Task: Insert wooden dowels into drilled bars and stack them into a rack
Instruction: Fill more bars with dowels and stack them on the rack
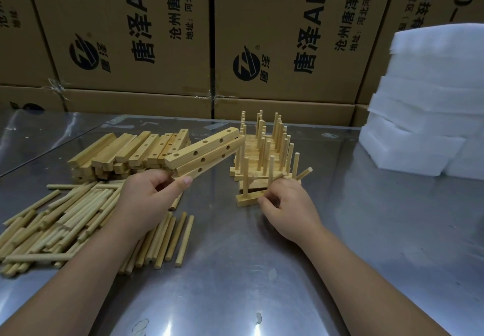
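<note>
Rack of dowelled bars [262, 149]: stands mid-table, pegs upright. Left of it, the left hand [149, 197] grips a few drilled bars [207, 153], tilted, their far ends just beside the rack's pegs. At its near edge, the right hand [286, 206] curls round a couple of dowels [303, 173]. Further left: bar pile [123, 152], then loose dowels [76, 223] spread nearer the onlooker. Open room: in front of the rack and to its right. Surface: scuffed, reflective metal table [379, 244]. Behind the rack: printed cartons [125, 34]; to its right, stacked white foam sheets [432, 105].
</note>
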